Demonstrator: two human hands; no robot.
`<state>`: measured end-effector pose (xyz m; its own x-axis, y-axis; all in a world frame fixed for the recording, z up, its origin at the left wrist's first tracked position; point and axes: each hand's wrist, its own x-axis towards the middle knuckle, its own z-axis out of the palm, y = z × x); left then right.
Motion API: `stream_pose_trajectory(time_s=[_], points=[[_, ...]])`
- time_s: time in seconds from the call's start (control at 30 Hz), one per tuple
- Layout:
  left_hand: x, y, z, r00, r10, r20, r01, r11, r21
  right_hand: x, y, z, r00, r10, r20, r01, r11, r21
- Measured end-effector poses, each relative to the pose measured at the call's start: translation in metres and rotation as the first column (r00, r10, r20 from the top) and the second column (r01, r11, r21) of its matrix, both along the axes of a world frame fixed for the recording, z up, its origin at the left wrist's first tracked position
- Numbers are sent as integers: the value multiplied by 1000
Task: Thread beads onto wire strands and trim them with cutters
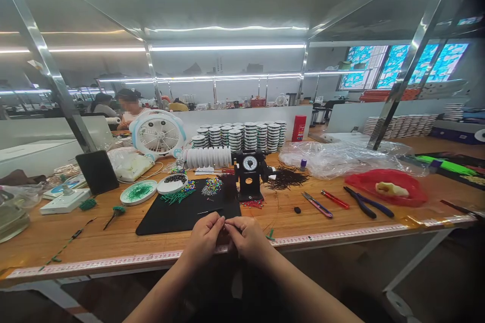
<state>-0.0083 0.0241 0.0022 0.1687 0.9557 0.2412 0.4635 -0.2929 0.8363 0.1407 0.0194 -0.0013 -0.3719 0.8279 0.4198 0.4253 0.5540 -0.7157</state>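
My left hand and my right hand meet at the table's front edge, just below a black mat. Both have fingertips pinched together on something small and dark that I cannot make out. Coloured beads and green bead sticks lie at the mat's far edge. A black winding device with a dial stands behind the mat, a row of white spools on its axle.
Stacked spools and a white fan stand behind. Scissors, a red tool and pliers lie to the right, beside a red bag. Dishes of beads sit left. A person sits far left.
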Motion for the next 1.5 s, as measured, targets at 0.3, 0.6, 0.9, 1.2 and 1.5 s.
stream_pose_trajectory(time_s=[0.3,0.6,0.9,1.2,1.5], points=[[1,-2,-4,999,-14,-47,15,999,30,-7,-2,-2,990,-123,69,119,991,60],[0,-1,-3,999,-51,-18,51,999,18,-4,-2,5,998,-67,-7,67,997,-33],[0,2,0,999,-47,-19,47,999,12,-3,0,1,999,-33,36,31,999,31],[-4,-2,2,984,-97,-149,108,991,74,0,1,-2,996,-61,64,57,996,69],[-12,-2,14,977,-154,-145,162,986,42,1,-3,2,999,-1,-33,1,1000,7]])
